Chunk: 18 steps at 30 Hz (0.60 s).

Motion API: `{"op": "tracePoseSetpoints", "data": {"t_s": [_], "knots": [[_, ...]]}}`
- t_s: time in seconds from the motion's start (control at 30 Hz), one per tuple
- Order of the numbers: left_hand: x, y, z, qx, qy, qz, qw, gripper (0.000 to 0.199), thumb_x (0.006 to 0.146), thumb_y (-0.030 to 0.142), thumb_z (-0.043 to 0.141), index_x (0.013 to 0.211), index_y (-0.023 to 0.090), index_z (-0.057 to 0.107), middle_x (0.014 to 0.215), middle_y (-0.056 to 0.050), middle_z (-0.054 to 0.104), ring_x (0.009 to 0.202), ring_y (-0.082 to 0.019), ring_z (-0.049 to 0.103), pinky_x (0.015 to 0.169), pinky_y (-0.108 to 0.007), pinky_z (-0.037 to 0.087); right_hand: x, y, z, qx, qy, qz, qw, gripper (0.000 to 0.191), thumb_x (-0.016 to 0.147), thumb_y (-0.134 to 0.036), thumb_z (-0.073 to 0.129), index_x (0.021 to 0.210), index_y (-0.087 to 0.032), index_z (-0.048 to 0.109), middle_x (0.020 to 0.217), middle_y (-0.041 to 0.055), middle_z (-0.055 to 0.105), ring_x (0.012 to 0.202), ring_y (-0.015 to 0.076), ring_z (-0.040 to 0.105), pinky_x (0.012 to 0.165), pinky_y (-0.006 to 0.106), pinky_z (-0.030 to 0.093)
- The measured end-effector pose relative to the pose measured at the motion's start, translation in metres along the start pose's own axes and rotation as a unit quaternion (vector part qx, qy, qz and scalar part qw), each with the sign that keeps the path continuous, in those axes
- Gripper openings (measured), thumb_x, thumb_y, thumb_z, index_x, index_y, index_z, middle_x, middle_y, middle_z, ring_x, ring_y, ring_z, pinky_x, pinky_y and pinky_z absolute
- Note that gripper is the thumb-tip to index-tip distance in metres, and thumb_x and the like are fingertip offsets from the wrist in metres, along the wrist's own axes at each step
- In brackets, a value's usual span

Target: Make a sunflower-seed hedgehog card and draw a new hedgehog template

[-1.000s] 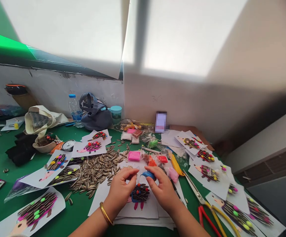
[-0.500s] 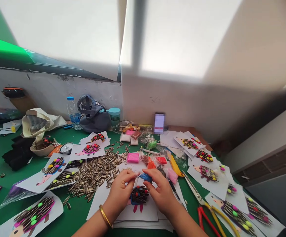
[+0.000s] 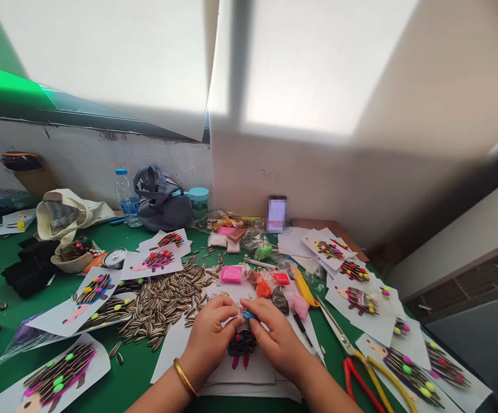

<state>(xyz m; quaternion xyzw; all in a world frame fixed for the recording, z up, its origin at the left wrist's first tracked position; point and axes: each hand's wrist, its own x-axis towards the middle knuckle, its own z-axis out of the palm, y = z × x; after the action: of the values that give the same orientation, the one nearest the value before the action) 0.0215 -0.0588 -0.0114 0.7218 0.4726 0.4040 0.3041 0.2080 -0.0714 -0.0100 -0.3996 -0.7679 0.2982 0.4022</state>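
Note:
Between my hands is a small lump of blue modelling clay [image 3: 249, 314] in a clear plastic wrapper [image 3: 240, 308]. My right hand [image 3: 275, 335] pinches the clay with thumb and fingers. My left hand [image 3: 212, 332], with a gold bangle at the wrist, is closed on the wrapper's near side. Just below them lies a paper hedgehog picture [image 3: 242, 343], its back covered in sunflower seeds with red dots and a blue edge; my fingers hide part of it. It rests on a stack of white paper [image 3: 218, 376].
A heap of sunflower seeds [image 3: 167, 298] lies left of my hands. Beyond are packets of pink clay [image 3: 232, 274] and red clay [image 3: 263, 288]. To the right are a yellow cutter [image 3: 304, 289], scissors [image 3: 339, 332] and red-and-yellow-handled pliers [image 3: 361, 358]. Hedgehog pictures [image 3: 412, 373] lie on both sides.
My hands have drawn closer together over the picture. The blue clay has shifted slightly left, and my right fingers now cover more of it. A black clay packet behind shows more fully.

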Motion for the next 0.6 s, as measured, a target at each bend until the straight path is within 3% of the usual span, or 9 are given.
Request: {"op": "tracePoseSetpoints", "data": {"t_s": [0.17,0.27,0.43,0.6], "knots": [[-0.0007,-0.0046,-0.0008,0.085,0.054,0.06,0.993,0.014,0.084,0.026,0.062,0.082,0.026,0.075,0.088,-0.008,0.068,0.086,-0.023,0.061,0.078,-0.033,0.049,0.001,0.0011,0.0019,0.0,0.042,0.0,0.999,0.036,0.094,-0.023,0.049,0.128,-0.027,0.058,0.118,0.0079,0.063,0.11,0.0211,0.059,0.098,0.037,0.049],[-0.0002,-0.0043,-0.0004,0.106,0.05,0.084,0.99,0.016,0.084,0.025,0.062,0.093,0.026,0.075,0.097,-0.009,0.069,0.092,-0.024,0.062,0.082,-0.035,0.049,0.0022,0.0,0.0025,0.01,0.035,-0.006,0.999,0.036,0.095,-0.022,0.048,0.129,-0.028,0.057,0.117,0.007,0.064,0.109,0.0199,0.059,0.098,0.036,0.049],[-0.0019,-0.0017,-0.0005,0.131,0.037,0.112,0.984,0.019,0.087,0.019,0.055,0.083,0.023,0.073,0.1,-0.01,0.068,0.096,-0.024,0.06,0.084,-0.036,0.049,0.002,-0.0009,0.0035,0.006,0.039,0.01,0.999,0.033,0.094,-0.022,0.05,0.125,-0.026,0.06,0.115,0.0063,0.066,0.107,0.0194,0.06,0.096,0.034,0.049],[-0.0036,-0.002,-0.0013,0.119,0.051,0.102,0.986,0.014,0.087,0.024,0.058,0.089,0.023,0.071,0.102,-0.01,0.065,0.096,-0.024,0.06,0.085,-0.036,0.048,-0.0001,0.0026,0.0027,-0.009,0.071,0.054,0.996,0.035,0.091,-0.024,0.054,0.125,-0.024,0.06,0.117,0.0072,0.065,0.106,0.0207,0.06,0.093,0.034,0.049]]}}
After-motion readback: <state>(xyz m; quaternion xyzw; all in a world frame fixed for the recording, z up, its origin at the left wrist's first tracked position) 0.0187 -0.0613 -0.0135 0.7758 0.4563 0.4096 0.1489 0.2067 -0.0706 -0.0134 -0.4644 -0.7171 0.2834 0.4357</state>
